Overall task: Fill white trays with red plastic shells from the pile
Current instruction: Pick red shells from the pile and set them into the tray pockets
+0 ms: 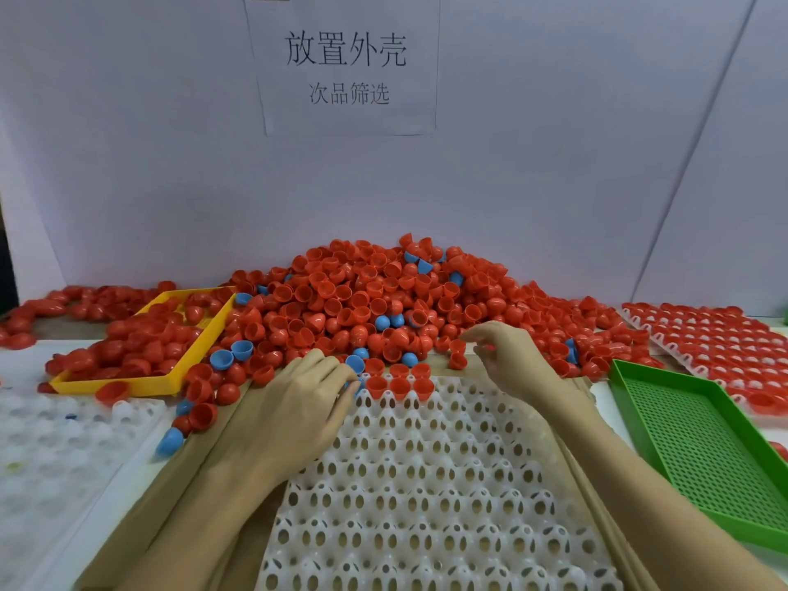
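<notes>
Filling stage: early by my judgement; centre tray point(426, 484) holds shells only in its far rows, all other pockets open.
Shells point(341, 292): thin red plastic half-domes, judged very light, stiff, smooth; likely to slip or skitter if nudged, not fragile.
Grip point: best taken at the rim with thumb and forefinger, open side up, so the dome drops into a pocket.
Location: bulk of the shells lies in the pile on the tabletop point(25, 356), against the back wall, spilling to the tray's far edge.
Left hand point(311, 398): palm down at the tray's far left corner, fingers curled onto a blue shell point(356, 363); whether it is actually pinched I cannot tell.
Right hand point(507, 356): raised at the pile's near edge, fingers pinched together by a red shell point(458, 346); a small red piece shows between the tips, so judged gripping one.
Count, seated shells: about six, in two short rows.
Count, white trays: three in view, namely centre, left tray point(55, 454) unfilled, right tray point(703, 339) full.
Count, bins: yellow bin point(128, 383) one, holding red shells; green bin point(699, 454) one.
Count, pile: hundreds of red, over a dozen blue strays.
Sign point(345, 66): one, on the wall.
</notes>
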A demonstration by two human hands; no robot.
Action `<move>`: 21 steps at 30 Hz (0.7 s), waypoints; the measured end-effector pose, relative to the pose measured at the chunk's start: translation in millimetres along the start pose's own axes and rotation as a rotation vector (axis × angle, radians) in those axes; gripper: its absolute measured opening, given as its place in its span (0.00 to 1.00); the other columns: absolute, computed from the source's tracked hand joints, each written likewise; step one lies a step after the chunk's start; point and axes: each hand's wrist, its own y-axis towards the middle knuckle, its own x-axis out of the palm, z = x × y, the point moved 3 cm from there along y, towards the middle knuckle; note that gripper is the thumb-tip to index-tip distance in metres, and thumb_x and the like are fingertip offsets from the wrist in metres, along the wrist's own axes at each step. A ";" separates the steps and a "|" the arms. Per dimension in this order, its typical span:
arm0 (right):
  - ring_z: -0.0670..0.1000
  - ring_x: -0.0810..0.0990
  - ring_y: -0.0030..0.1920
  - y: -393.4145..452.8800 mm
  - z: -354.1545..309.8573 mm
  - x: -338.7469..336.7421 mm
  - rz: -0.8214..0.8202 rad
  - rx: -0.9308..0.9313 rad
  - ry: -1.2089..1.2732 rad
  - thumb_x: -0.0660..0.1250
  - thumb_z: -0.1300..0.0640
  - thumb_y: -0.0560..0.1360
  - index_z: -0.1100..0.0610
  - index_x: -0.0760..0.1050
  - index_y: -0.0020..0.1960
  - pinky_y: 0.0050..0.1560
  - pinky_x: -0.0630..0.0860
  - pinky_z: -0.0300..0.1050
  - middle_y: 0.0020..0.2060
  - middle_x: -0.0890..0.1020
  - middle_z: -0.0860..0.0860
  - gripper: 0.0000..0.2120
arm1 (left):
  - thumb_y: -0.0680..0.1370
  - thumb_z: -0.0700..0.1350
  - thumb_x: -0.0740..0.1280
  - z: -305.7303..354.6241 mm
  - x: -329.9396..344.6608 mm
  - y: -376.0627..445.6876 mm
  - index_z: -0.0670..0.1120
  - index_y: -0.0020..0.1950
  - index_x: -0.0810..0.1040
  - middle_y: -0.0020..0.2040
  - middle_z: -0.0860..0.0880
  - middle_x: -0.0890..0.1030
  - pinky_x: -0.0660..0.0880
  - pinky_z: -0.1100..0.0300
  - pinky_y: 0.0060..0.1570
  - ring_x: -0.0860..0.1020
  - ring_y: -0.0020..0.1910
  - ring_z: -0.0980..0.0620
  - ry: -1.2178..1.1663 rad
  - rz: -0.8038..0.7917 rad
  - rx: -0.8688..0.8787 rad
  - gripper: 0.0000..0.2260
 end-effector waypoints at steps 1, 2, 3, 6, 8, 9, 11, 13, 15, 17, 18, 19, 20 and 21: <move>0.51 0.81 0.60 10.5 1.9 6.4 -0.052 0.010 -0.047 0.67 0.67 0.80 0.57 0.83 0.63 0.58 0.75 0.38 0.61 0.83 0.52 0.14 | 0.83 0.49 0.57 -0.4 0.1 -0.1 0.45 0.49 0.82 0.42 0.53 0.79 0.78 0.55 0.45 0.76 0.42 0.53 0.010 -0.007 0.006 0.16; 0.52 0.81 0.59 18.9 4.3 13.3 -0.106 0.022 -0.092 0.68 0.64 0.80 0.57 0.83 0.63 0.58 0.76 0.39 0.61 0.83 0.53 0.13 | 0.83 0.49 0.55 0.3 0.5 -0.4 0.46 0.49 0.82 0.42 0.54 0.79 0.77 0.56 0.45 0.76 0.43 0.54 0.022 -0.021 0.013 0.17; 0.53 0.81 0.59 25.5 6.8 20.3 -0.159 0.043 -0.129 0.69 0.63 0.80 0.56 0.83 0.63 0.58 0.77 0.41 0.61 0.83 0.54 0.13 | 0.83 0.49 0.55 1.4 0.6 -1.2 0.46 0.50 0.82 0.42 0.54 0.78 0.77 0.56 0.45 0.75 0.43 0.54 0.031 -0.034 0.016 0.16; 0.53 0.82 0.54 32.7 16.2 35.0 -0.201 0.138 -0.147 0.67 0.66 0.79 0.55 0.84 0.61 0.54 0.79 0.43 0.58 0.84 0.55 0.15 | 0.84 0.47 0.59 2.3 -0.7 -4.1 0.46 0.50 0.82 0.42 0.53 0.79 0.76 0.56 0.46 0.74 0.43 0.54 0.033 -0.059 0.008 0.12; 0.51 0.82 0.47 32.6 17.4 35.4 -0.137 0.190 -0.089 0.66 0.68 0.77 0.56 0.85 0.58 0.48 0.79 0.41 0.52 0.86 0.56 0.15 | 0.84 0.44 0.63 0.9 -2.8 -4.0 0.45 0.49 0.82 0.42 0.52 0.79 0.76 0.55 0.46 0.75 0.43 0.53 0.030 -0.048 -0.004 0.09; 0.49 0.82 0.44 31.1 15.1 33.3 -0.093 0.190 -0.050 0.67 0.68 0.77 0.56 0.85 0.57 0.45 0.79 0.39 0.50 0.87 0.55 0.14 | 0.83 0.44 0.64 0.2 -3.2 -4.0 0.45 0.49 0.82 0.42 0.52 0.79 0.76 0.56 0.45 0.75 0.43 0.53 0.024 -0.036 -0.013 0.08; 0.44 0.81 0.42 24.8 4.7 24.0 -0.003 0.147 0.030 0.71 0.67 0.76 0.57 0.86 0.54 0.41 0.75 0.30 0.48 0.87 0.53 0.10 | 0.81 0.43 0.68 1.7 -2.4 -3.9 0.45 0.49 0.82 0.42 0.53 0.79 0.76 0.58 0.43 0.76 0.43 0.53 0.005 0.002 -0.037 0.04; 0.39 0.80 0.40 12.4 -12.4 11.8 0.051 0.090 0.130 0.74 0.64 0.75 0.56 0.86 0.53 0.39 0.74 0.26 0.44 0.86 0.49 0.08 | 0.80 0.42 0.70 4.1 3.4 -3.7 0.46 0.50 0.83 0.42 0.54 0.80 0.76 0.61 0.43 0.77 0.44 0.54 -0.078 0.058 -0.083 0.02; 0.39 0.82 0.38 -6.5 -31.2 0.1 0.066 0.054 0.250 0.75 0.62 0.75 0.53 0.86 0.52 0.40 0.76 0.25 0.41 0.85 0.43 0.08 | 0.81 0.45 0.69 7.8 11.8 -4.6 0.50 0.58 0.82 0.47 0.59 0.80 0.76 0.64 0.50 0.77 0.49 0.59 -0.226 0.057 -0.144 0.07; 0.40 0.83 0.39 -28.5 -50.6 -7.8 0.044 0.007 0.344 0.76 0.61 0.74 0.49 0.85 0.50 0.41 0.78 0.29 0.37 0.84 0.42 0.08 | 0.82 0.53 0.67 15.3 18.1 -6.3 0.58 0.68 0.75 0.54 0.63 0.78 0.72 0.69 0.59 0.76 0.57 0.62 -0.365 0.003 -0.172 0.14; 0.40 0.84 0.40 -37.7 -59.7 -10.2 0.022 -0.022 0.374 0.76 0.61 0.74 0.48 0.85 0.49 0.41 0.79 0.31 0.36 0.84 0.42 0.09 | 0.82 0.57 0.67 19.8 19.6 -6.7 0.62 0.71 0.71 0.56 0.64 0.77 0.70 0.71 0.62 0.76 0.59 0.63 -0.427 -0.014 -0.173 0.18; 0.41 0.84 0.39 -46.5 -68.0 -10.9 -0.001 -0.049 0.402 0.76 0.62 0.74 0.48 0.85 0.49 0.41 0.80 0.33 0.36 0.85 0.42 0.09 | 0.81 0.61 0.67 24.6 21.4 -6.8 0.64 0.73 0.68 0.58 0.66 0.76 0.68 0.73 0.64 0.75 0.61 0.64 -0.478 -0.029 -0.178 0.21; 0.42 0.84 0.39 -53.8 -75.1 -10.5 -0.026 -0.075 0.428 0.76 0.62 0.73 0.48 0.85 0.49 0.41 0.80 0.34 0.37 0.85 0.42 0.09 | 0.79 0.63 0.67 29.4 23.0 -7.1 0.66 0.74 0.67 0.59 0.68 0.76 0.67 0.74 0.64 0.75 0.62 0.65 -0.517 -0.038 -0.181 0.24; 0.43 0.84 0.40 -58.9 -81.2 -9.4 -0.052 -0.097 0.452 0.77 0.62 0.73 0.49 0.86 0.49 0.42 0.81 0.36 0.38 0.85 0.43 0.09 | 0.78 0.64 0.68 33.5 24.1 -7.0 0.66 0.74 0.67 0.59 0.69 0.76 0.67 0.74 0.62 0.75 0.62 0.65 -0.545 -0.030 -0.179 0.25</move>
